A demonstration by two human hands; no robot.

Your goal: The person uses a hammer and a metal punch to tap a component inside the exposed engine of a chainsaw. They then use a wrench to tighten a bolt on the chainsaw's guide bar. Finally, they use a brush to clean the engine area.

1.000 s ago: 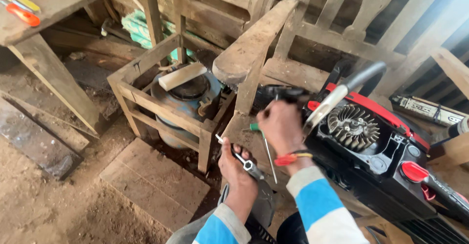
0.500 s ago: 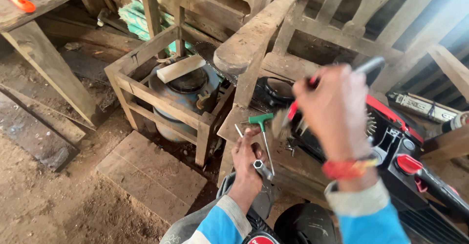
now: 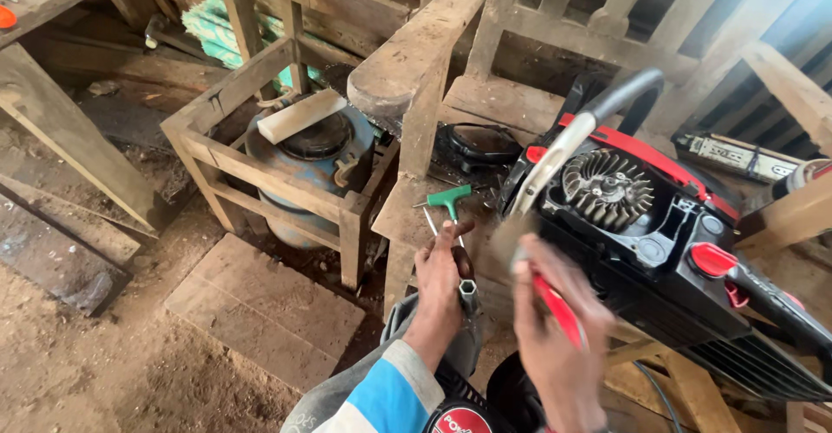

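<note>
My left hand [image 3: 438, 281] rests on the edge of a worn wooden bench [image 3: 407, 216] and grips a metal socket wrench [image 3: 466, 290], its hex end pointing toward me. Its forefinger reaches up toward a green T-handle wrench [image 3: 449, 197] lying on the bench. To the right, my blurred right hand [image 3: 559, 333] holds a red-handled tool [image 3: 555, 310] just in front of a black and red chainsaw [image 3: 659, 242]. The saw's side cover is off, so the finned flywheel [image 3: 607, 188] shows. A grey handle bar [image 3: 576, 134] arches over the saw.
A wooden frame [image 3: 260, 169] at left encloses a blue container [image 3: 312, 160] with a white block [image 3: 299, 114] on top. A black round cover [image 3: 481, 143] lies behind the bench. A flat wooden board [image 3: 260, 303] lies on the dirt floor. A tube [image 3: 737, 156] sits at right.
My right hand has left the saw, swung up in front of it, then dropped low toward me with the red-handled tool. My left hand stays at the bench edge.
</note>
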